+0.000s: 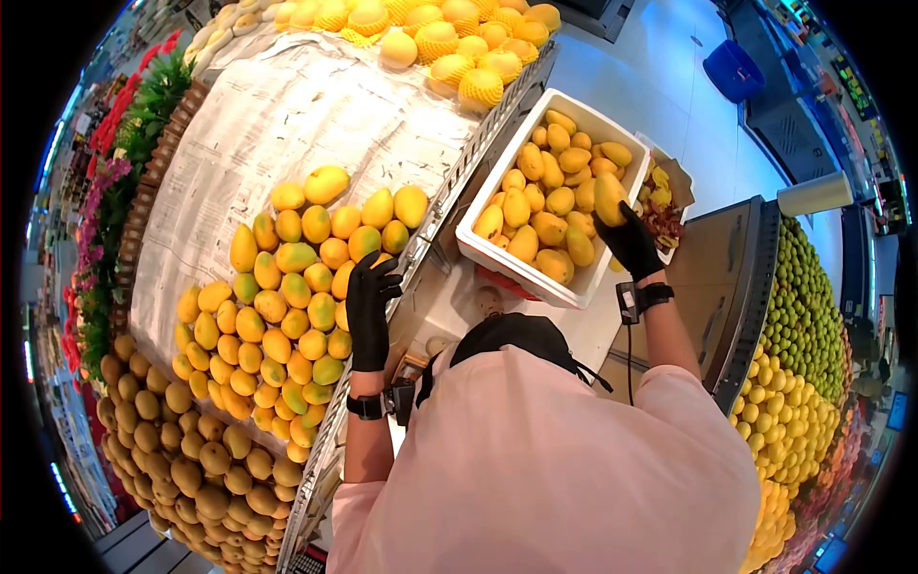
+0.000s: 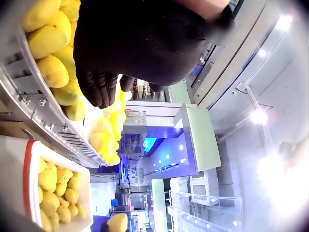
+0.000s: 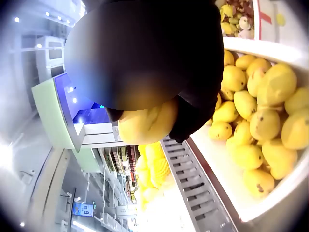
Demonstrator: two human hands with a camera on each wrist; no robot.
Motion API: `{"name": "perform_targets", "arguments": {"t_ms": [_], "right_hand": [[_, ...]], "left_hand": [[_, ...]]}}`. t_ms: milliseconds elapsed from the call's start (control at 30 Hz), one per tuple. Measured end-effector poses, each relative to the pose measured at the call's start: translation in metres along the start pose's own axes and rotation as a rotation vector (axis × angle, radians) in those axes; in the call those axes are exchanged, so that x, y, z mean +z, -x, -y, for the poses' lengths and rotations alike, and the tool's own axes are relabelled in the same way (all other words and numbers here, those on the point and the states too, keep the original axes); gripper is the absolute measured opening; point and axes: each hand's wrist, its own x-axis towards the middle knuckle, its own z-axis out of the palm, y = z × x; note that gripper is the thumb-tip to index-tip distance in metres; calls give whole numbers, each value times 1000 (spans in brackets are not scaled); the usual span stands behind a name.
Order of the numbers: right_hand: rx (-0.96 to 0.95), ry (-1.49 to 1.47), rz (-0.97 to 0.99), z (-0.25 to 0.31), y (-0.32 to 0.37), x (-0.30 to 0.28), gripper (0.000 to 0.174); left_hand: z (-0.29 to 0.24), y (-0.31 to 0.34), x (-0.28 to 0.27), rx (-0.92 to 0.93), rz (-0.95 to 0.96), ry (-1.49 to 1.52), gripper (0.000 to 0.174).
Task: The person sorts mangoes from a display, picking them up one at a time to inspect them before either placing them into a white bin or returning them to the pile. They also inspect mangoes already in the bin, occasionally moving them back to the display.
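My right hand [image 1: 628, 241], in a black glove, holds a yellow mango [image 1: 609, 198] above the right side of a white foam box [image 1: 468, 239]. The right wrist view shows this mango [image 3: 149, 124] between the gloved thumb and fingers. Many loose mangoes [image 3: 244, 104] lie inside the box. My left hand [image 1: 367, 311], gloved in black too, is at the near edge of a pile of yellow and greenish mangoes [image 1: 295, 256] on the display. In the left wrist view its fingers [image 2: 99, 89] hang loosely bent beside the mangoes, with nothing visible in their grasp.
A slatted metal rail [image 1: 449, 182] borders the paper-lined display [image 1: 287, 110]. Netted yellow fruit [image 1: 454, 57] lies at its far end, brown round fruit [image 1: 191, 459] at the near left. A smaller box of scraps [image 1: 677, 187] adjoins the foam box. A blue tub [image 1: 733, 72] stands beyond.
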Motion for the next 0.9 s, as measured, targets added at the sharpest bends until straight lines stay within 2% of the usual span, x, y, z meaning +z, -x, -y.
{"name": "perform_targets", "arguments": {"t_ms": [167, 267, 333, 400, 500, 567, 633, 667, 733, 767, 900], "right_hand": [[-175, 167, -34, 30, -18, -39, 44], [-399, 556, -58, 33, -23, -44, 42], [-348, 520, -15, 33, -40, -61, 42], [-158, 196, -7, 34, -54, -71, 43], [-436, 1142, 6, 18, -60, -52, 36], [-290, 730, 80, 5, -84, -62, 39], [66, 88, -74, 3, -101, -65, 41], [172, 47, -124, -1, -115, -67, 43], [-40, 461, -72, -18, -114, -53, 48], [82, 255, -163, -21, -121, -48, 47], [173, 401, -357, -39, -163, -51, 42]], "left_hand": [[8, -8, 21, -31, 31, -15, 35], [7, -10, 30, -47, 14, -36, 34], [2, -11, 35, -55, -16, -52, 33], [2, -11, 37, -66, -31, -63, 32], [4, -10, 38, -113, -50, -55, 32], [8, -10, 38, -142, -67, -40, 32], [15, -8, 36, -165, -87, -29, 32], [16, -7, 36, -180, -104, -5, 33], [17, -5, 35, -181, -110, -14, 34], [16, -4, 36, -185, -115, -17, 34], [13, 0, 35, -198, -153, -58, 35]]}}
